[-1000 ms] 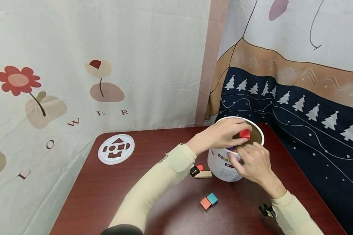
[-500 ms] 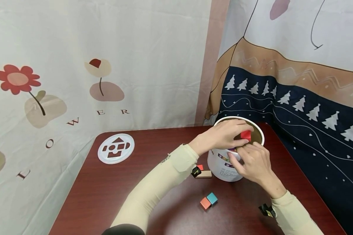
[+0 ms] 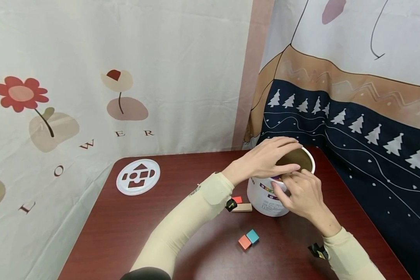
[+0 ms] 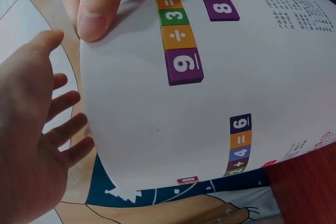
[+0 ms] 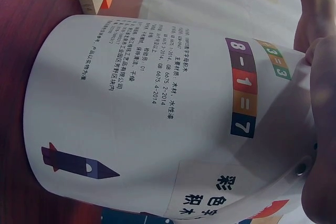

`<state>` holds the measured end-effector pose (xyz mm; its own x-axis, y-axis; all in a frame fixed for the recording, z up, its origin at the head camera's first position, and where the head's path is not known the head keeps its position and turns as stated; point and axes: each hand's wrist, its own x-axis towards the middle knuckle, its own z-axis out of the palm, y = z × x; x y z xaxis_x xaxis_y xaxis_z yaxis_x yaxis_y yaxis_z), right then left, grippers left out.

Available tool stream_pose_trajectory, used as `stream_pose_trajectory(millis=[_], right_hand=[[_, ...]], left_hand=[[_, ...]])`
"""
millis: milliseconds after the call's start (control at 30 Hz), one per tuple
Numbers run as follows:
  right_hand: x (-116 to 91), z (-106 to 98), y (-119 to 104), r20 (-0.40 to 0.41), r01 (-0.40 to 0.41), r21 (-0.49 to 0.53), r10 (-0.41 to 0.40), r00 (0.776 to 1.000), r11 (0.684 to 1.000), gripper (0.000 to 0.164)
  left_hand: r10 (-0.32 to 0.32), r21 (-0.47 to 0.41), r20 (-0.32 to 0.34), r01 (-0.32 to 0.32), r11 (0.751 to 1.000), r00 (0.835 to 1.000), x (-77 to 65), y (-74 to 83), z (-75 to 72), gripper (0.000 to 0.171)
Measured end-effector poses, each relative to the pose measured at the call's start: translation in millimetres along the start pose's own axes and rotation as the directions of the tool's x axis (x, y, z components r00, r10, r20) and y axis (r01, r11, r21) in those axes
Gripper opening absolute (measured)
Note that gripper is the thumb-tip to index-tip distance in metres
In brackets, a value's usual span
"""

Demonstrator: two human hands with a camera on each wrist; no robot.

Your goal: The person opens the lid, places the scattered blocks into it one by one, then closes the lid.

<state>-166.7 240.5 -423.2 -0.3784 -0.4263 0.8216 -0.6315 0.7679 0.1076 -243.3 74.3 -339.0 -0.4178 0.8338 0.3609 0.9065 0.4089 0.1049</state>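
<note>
A white bucket (image 3: pixel 269 204) printed with coloured number sums stands at the back right of the table. My right hand (image 3: pixel 302 190) grips its near rim, thumb on the outside and fingers over the inside. Above the opening my left hand (image 3: pixel 269 157) is stretched out, its fingers spread and nothing between them. The left wrist view shows this left hand (image 4: pixel 31 140) beside the bucket's rim, with the right thumb (image 4: pixel 94 19) pressed on the wall. The right wrist view is mostly filled by the bucket's printed side (image 5: pixel 131 108). The bucket's contents are mostly hidden.
An orange block (image 3: pixel 244 242) and a teal block (image 3: pixel 252 236) lie together in front of the bucket. Left of it are a red block (image 3: pixel 237 200) and a pale wooden strip (image 3: pixel 242 208). A white lid with shaped cutouts (image 3: pixel 124 186) lies at the back left.
The red block that my left hand held over the bucket is gone from its fingers, which have spread apart. My right hand stays on the rim.
</note>
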Motion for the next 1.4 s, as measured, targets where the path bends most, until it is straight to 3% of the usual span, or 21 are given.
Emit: stream_pose_trajectory(millis=[267,433,600,833,1133,1400], right_hand=[[0,1,1,-0.018,0.014,0.001,-0.014,1.0,1.0,0.044],[1,1,1,-0.005,0.015,0.018,-0.015,1.0,1.0,0.045],[2,1,1,0.001,0.01,0.026,-0.01,1.0,1.0,0.044],[3,0,1,-0.001,0.004,0.022,-0.004,1.0,1.0,0.045],[1,0,1,0.021,-0.025,0.018,0.024,0.999,1.0,0.046],[0,0,1,0.023,-0.03,0.017,0.029,0.999,0.999,0.046]], left_hand=[[-0.057,0.012,0.01,0.057,0.998,0.998,-8.9,-4.3,0.1,0.07],[-0.094,0.011,-0.018,0.094,0.995,0.995,-25.0,-12.8,-4.5,0.069],[-0.147,-0.006,-0.055,0.147,0.989,0.988,-54.3,-25.1,-10.9,0.069],[-0.211,-0.055,-0.103,0.206,0.977,0.972,-107.7,-44.5,-9.7,0.068],[-0.264,-0.076,-0.059,0.26,0.963,0.963,-161.6,-54.8,14.6,0.067],[-0.269,-0.098,-0.016,0.267,0.959,0.963,-186.5,-49.1,46.2,0.064]])
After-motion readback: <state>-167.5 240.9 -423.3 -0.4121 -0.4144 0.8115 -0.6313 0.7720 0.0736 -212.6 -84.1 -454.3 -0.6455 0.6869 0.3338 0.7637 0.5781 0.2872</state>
